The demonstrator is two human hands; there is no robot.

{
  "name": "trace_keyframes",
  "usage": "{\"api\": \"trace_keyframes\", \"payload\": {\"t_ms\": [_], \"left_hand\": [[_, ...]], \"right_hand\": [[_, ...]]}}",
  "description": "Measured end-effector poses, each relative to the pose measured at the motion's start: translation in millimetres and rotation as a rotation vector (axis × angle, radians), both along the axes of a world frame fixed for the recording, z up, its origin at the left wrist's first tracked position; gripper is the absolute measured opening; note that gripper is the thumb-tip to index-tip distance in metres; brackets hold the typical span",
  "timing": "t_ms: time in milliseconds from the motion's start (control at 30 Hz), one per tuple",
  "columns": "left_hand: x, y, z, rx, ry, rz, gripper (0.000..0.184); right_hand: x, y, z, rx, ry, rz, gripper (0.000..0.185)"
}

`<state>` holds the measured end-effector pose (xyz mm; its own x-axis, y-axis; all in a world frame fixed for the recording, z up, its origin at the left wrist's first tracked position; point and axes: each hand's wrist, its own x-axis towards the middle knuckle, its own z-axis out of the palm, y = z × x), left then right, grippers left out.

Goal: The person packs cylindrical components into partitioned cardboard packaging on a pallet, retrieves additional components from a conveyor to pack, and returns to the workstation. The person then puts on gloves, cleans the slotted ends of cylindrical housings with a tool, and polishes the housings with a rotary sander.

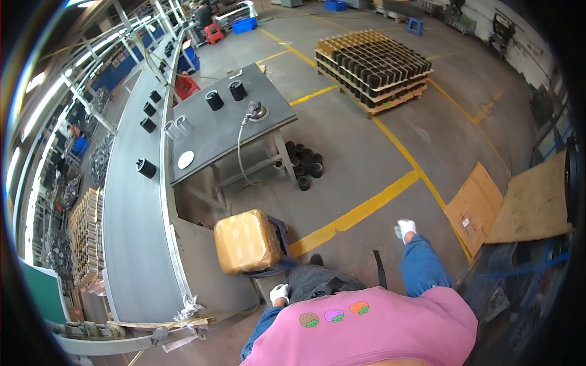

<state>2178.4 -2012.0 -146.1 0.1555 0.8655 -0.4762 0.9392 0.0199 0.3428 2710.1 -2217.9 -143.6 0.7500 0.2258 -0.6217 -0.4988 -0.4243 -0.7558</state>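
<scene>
My right hand (405, 229), in a white glove, is held out over the grey floor, away from any object. Its fingers look loosely curled, and nothing shows in them. Low beside my dark trousers is my left hand (279, 293), also in a white glove; it is small in view and its fingers cannot be made out well. Nearest to it stands a stool with a tan, tape-wrapped seat (247, 242). Beyond the stool, a dark worktable (268, 91) carries a round sander (257, 111) on a hose, black cylinders (237, 91), clear-looking cylinders (183, 125) and a white disc (186, 160).
A conveyor belt (131, 213) with several black cylinders (146, 168) runs along the left. More black cylinders (305, 165) lie under the table. A pallet of partitioned parts (373, 70) stands at the back. Cardboard sheets (528, 198) lean at the right.
</scene>
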Motion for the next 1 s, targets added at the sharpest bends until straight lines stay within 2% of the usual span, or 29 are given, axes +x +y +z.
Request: {"api": "trace_keyframes", "payload": {"t_ms": [33, 100, 167, 233, 267, 300, 367, 433, 500, 533, 600, 667, 700, 767, 833, 900, 933, 1000], "left_hand": [[9.5, 1.3, 5.0, -0.084, -0.240, 0.403, 0.023], [15.7, 32.2, -14.0, -0.126, -0.496, 0.728, 0.027], [32.1, 62.7, -2.4, -0.047, -0.507, 0.708, 0.026], [41.3, 102.7, -25.9, 0.091, -0.129, 0.373, 0.024], [51.3, 118.0, -40.8, 0.134, -0.115, 0.479, 0.027], [66.1, 127.5, -35.7, 0.169, -0.296, 0.704, 0.030], [79.0, 181.4, -19.8, 0.067, 0.425, 0.067, 0.032], [78.4, 226.0, -23.3, 0.147, 0.087, 0.413, 0.033], [76.4, 279.8, -63.8, 0.210, -0.541, 0.811, 0.029], [84.4, 293.6, -54.7, 0.206, -0.537, 0.814, 0.029], [106.1, 314.8, -7.9, 0.145, -0.894, 1.038, 0.025], [121.4, 324.2, 27.9, 0.140, -0.922, 1.097, 0.021], [127.3, 326.0, 33.9, 0.143, -0.965, 1.158, 0.018], [131.1, 315.8, 27.0, 0.229, -0.829, 1.130, 0.022], [107.1, 294.4, -35.6, 0.273, -0.654, 1.092, 0.022], [111.0, 260.9, -19.3, 0.309, -0.772, 1.382, 0.021], [101.3, 252.3, -29.7, 0.340, -0.763, 1.436, 0.021], [76.3, 228.0, -69.1, 0.148, -0.906, 1.878, 0.021]], "right_hand": [[2.4, 44.2, 16.9, 0.019, -0.019, 0.057, 0.016], [-5.3, 121.9, 35.8, 0.087, 0.046, 0.104, 0.018], [-21.9, 185.0, 47.1, 0.044, 0.100, 0.241, 0.020], [-34.1, 227.3, 40.6, 0.030, 0.098, 0.504, 0.020], [-38.9, 242.5, 38.1, -0.021, 0.074, 0.625, 0.021], [-40.5, 259.6, 41.4, -0.072, 0.043, 0.744, 0.022], [-38.3, 285.1, 55.7, -0.127, 0.068, 0.796, 0.025], [-20.7, 306.8, 58.8, -0.090, 0.063, 0.797, 0.025], [-0.2, 332.6, 76.6, -0.069, 0.019, 0.701, 0.024], [9.7, 345.5, 84.1, -0.058, 0.002, 0.624, 0.023], [28.2, 371.4, 93.3, -0.043, 0.006, 0.535, 0.022], [35.5, 398.0, 108.3, -0.017, -0.005, 0.503, 0.021], [35.0, 416.6, 117.8, -0.009, -0.045, 0.546, 0.021], [31.3, 461.5, 134.2, 0.000, -0.087, 0.643, 0.020], [19.1, 517.5, 146.4, 0.042, -0.073, 0.745, 0.022], [4.0, 580.2, 152.3, 0.099, -0.070, 0.886, 0.022], [-3.8, 611.7, 155.7, 0.153, -0.071, 0.951, 0.023], [-25.0, 675.3, 167.6, 0.209, -0.141, 1.123, 0.024]]}}
